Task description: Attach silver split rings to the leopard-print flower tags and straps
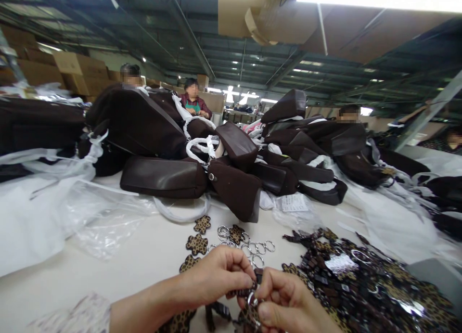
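My left hand (pixel 216 274) and my right hand (pixel 285 297) meet at the bottom centre, both pinched on one leopard-print key tag (pixel 249 289) with a dark strap and a metal ring (pixel 251 299). The fingers of both hands are closed around it. Just beyond my hands lie loose split rings (pixel 252 246) and a few flower-shaped leopard tags (pixel 197 244) on the white table (pixel 151 256).
A heap of finished leopard tags (pixel 364 280) lies at right. Dark brown bags (pixel 162 176) pile across the table's middle, with clear plastic bags (pixel 54 212) at left. Several other people sit behind the pile. Cardboard boxes (pixel 75 68) stand at back left.
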`<state>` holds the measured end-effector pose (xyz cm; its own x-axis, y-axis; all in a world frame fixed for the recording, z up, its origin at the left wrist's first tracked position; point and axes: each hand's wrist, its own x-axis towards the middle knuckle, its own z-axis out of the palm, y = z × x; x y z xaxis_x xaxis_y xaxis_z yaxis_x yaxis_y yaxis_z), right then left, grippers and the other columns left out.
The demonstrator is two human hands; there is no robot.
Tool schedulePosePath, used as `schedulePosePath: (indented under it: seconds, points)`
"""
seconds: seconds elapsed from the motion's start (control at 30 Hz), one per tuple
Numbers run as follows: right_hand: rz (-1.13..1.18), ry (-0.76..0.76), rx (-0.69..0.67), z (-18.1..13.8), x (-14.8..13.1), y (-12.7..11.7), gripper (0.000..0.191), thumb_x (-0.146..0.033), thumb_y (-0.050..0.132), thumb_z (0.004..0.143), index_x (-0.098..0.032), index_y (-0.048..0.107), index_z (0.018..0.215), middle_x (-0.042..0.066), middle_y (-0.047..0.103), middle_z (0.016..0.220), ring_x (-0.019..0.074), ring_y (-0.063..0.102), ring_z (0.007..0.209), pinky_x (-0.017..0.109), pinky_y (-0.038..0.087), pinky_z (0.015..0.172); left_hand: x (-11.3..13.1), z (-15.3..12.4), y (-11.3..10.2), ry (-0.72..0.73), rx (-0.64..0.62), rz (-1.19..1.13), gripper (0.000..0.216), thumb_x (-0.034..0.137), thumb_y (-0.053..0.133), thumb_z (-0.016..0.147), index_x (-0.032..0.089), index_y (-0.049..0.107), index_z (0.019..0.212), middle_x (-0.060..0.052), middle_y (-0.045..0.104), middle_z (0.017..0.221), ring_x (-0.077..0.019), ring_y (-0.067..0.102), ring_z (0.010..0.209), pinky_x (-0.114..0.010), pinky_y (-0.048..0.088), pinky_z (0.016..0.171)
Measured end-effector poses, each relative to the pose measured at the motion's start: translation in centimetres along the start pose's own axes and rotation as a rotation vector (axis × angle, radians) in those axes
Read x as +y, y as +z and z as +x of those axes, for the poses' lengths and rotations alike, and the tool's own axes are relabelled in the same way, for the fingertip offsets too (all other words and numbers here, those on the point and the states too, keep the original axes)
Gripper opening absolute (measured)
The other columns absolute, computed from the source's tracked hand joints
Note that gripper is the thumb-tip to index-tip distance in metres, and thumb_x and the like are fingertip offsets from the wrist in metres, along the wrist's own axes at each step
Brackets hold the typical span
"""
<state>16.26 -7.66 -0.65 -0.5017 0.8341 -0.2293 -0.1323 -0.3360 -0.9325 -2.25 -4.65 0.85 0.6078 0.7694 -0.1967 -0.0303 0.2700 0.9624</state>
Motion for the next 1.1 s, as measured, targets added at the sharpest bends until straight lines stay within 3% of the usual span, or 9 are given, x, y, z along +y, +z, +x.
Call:
schedulePosePath:
  seconds: [0.43, 0.8, 1.1]
  points:
    - [-0.024, 0.075, 0.031, -0.01, -0.03, 0.02, 0.037, -0.033, 0.089, 0.061, -0.018, 0.055, 0.067, -0.004, 0.069, 0.049, 0.0018, 0.055, 0.035, 0.007, 0.040, 0.037, -0.11, -0.08, -0.20, 0.106, 0.003, 0.189, 0.007, 0.016, 0.058, 0.070, 0.014, 0.064, 0.070, 0.004, 0.056, 0.056, -0.0085, 0.050, 0.052, -0.019, 0.039, 0.050]
    - [-0.062, 0.085, 0.052, 0.29, 0.45, -0.60, 0.041, -0.040, 0.088, 0.061, -0.017, 0.056, 0.069, -0.001, 0.071, 0.050, 0.0033, 0.058, 0.035, 0.007, 0.038, 0.034, -0.29, 0.08, -0.23, 0.153, 0.055, 0.081, 0.009, 0.016, 0.060, 0.067, 0.014, 0.065, 0.074, 0.002, 0.059, 0.064, -0.0098, 0.052, 0.057, -0.021, 0.043, 0.056]
    - [-0.062, 0.104, 0.057, 0.10, 0.66, -0.40, 0.040, -0.038, 0.089, 0.062, -0.017, 0.055, 0.069, -0.002, 0.071, 0.050, 0.0030, 0.058, 0.035, 0.007, 0.040, 0.034, 0.02, -0.29, -0.17, 0.167, 0.084, 0.227, 0.012, 0.012, 0.059, 0.069, 0.014, 0.069, 0.076, 0.003, 0.059, 0.063, -0.0101, 0.052, 0.060, -0.020, 0.041, 0.059]
